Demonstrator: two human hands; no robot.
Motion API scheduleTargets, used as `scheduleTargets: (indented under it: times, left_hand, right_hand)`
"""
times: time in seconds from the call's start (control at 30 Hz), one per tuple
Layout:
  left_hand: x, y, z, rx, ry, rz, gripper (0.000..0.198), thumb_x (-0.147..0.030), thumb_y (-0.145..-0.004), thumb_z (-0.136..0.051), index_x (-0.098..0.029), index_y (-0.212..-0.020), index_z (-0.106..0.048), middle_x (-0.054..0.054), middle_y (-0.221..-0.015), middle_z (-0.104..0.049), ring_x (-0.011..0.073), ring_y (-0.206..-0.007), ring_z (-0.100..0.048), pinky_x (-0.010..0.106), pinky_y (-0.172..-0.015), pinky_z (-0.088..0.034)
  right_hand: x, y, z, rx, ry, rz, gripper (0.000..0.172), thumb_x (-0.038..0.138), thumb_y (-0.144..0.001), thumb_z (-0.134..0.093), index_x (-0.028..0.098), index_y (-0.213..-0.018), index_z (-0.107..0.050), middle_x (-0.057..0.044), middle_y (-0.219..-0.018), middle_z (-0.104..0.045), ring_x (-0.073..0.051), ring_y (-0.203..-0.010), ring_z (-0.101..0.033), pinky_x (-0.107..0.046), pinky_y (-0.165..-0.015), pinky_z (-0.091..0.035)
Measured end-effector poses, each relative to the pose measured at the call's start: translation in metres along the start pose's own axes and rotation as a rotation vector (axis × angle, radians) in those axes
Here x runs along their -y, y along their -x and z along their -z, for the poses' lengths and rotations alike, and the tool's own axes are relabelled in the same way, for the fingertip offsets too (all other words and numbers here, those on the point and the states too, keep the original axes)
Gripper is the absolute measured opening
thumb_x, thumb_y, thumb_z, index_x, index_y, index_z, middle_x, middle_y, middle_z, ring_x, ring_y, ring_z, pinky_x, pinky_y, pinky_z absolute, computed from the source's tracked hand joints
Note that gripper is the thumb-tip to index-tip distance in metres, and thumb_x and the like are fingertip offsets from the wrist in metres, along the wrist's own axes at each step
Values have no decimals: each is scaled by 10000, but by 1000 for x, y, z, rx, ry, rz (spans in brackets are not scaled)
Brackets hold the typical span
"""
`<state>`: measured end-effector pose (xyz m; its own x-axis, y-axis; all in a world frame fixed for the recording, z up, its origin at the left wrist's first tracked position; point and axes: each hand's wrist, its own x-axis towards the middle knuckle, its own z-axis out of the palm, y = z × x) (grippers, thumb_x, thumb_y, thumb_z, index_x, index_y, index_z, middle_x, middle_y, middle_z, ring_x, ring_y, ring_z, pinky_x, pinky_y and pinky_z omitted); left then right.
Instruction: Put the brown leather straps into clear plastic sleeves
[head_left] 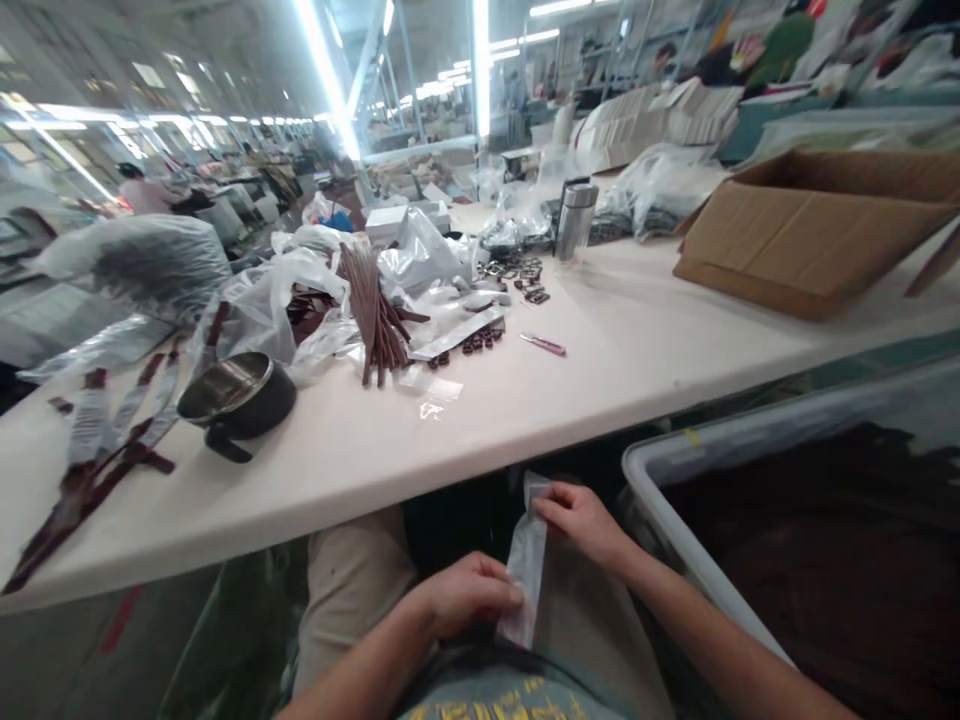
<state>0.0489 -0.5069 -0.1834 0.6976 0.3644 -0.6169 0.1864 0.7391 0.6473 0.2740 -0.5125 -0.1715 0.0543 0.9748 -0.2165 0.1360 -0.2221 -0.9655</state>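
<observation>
Left hand: pinches plastic sleeve near its lower end | plastic sleeve: over the lap, between both hands, long axis running toward the table | right hand: pinches its upper end

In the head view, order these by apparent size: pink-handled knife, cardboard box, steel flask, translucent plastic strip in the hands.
1. Cardboard box
2. Translucent plastic strip, though nearness to the camera enlarges it
3. Steel flask
4. Pink-handled knife
</observation>
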Motion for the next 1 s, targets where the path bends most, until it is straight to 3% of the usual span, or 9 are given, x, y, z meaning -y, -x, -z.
scheduleTargets:
  times: [0.17,0.3,0.43,0.53,0.7,0.87,1.0]
  left_hand:
    - [3,-10,0,52,172,-30,419,-441,-523,-873,-100,-700,-706,76,-660,-678,132,-530,-574,273,-581,-453]
    - [-4,-17,-1,-86,427,-132,492,-442,-487,-922,-137,-719,-612,9,-595,-617,83,-485,-515,228,-549,-412]
    - [-7,-28,1,-172,607,-210,554,-462,-479,-939,-165,-744,-554,-43,-582,-579,55,-452,-477,205,-531,-400]
    - [-8,-35,4,-227,702,-228,545,-451,-501,-940,-169,-790,-574,-32,-625,-615,64,-462,-509,205,-527,-417]
    - [-10,-43,12,-218,821,-282,526,-447,-492,-952,-164,-793,-627,32,-744,-693,111,-559,-615,240,-605,-491]
    - [-14,-44,23,-168,828,-371,498,-450,-490,-952,-159,-735,-632,25,-647,-650,100,-503,-567,246,-576,-461]
    - [-18,-41,27,-160,844,-423,527,-495,-454,-952,-164,-709,-631,0,-594,-612,72,-468,-510,227,-534,-418]
  right_hand:
    - [10,1,10,26,208,-29,394,550,-853,-558,173,-776,-641,-27,-704,-651,-176,-620,-594,-280,-597,-457]
    - [35,-9,21,-11,344,45,384,552,-865,-531,194,-798,-652,-15,-700,-650,-184,-647,-617,-281,-621,-484]
    - [82,-41,15,-21,471,188,363,531,-871,-499,209,-787,-646,-11,-674,-646,-199,-633,-626,-297,-618,-493]
    - [123,-84,-9,24,564,264,333,490,-879,-501,204,-848,-669,-20,-725,-676,-202,-660,-648,-299,-656,-493]
    - [173,-170,-72,17,777,296,279,414,-916,-528,206,-916,-715,-55,-838,-720,-229,-828,-683,-310,-768,-473]
    - [192,-229,-122,-67,920,207,254,398,-904,-638,166,-837,-716,-137,-965,-720,-309,-1051,-640,-400,-892,-454]
    - [198,-247,-132,-65,844,163,217,360,-942,-642,147,-966,-678,-85,-1060,-681,-235,-1018,-636,-427,-907,-506]
